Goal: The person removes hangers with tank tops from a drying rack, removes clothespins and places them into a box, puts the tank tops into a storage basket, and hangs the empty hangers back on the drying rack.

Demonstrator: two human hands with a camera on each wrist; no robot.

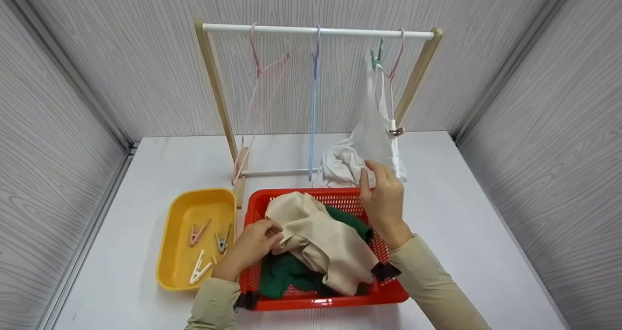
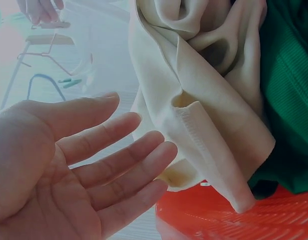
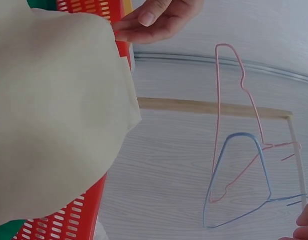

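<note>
A cream cloth garment [image 1: 323,230] lies crumpled on top of a green cloth [image 1: 284,274] in the red basket [image 1: 335,303]. At the garment's left edge is my left hand [image 1: 255,242]; the left wrist view shows its palm [image 2: 93,175] with loosely extended fingers and nothing held. My right hand [image 1: 386,201] hovers over the basket's far right corner, thumb and forefinger apart, in front of a white garment [image 1: 374,130]. That garment hangs from the right pink hanger [image 1: 396,60], with a green clip [image 1: 376,58] at its top and a brownish clip [image 1: 395,132] lower down. Its lower part is bunched on the table.
The rack's white rod [image 1: 291,29] also carries a pink hanger [image 1: 255,77] and a blue hanger [image 1: 313,111], both bare. Left of the basket stands a yellow tray [image 1: 170,242] with several clothespins [image 1: 199,269]. Grey wood-patterned walls [image 1: 539,126] enclose the table on three sides.
</note>
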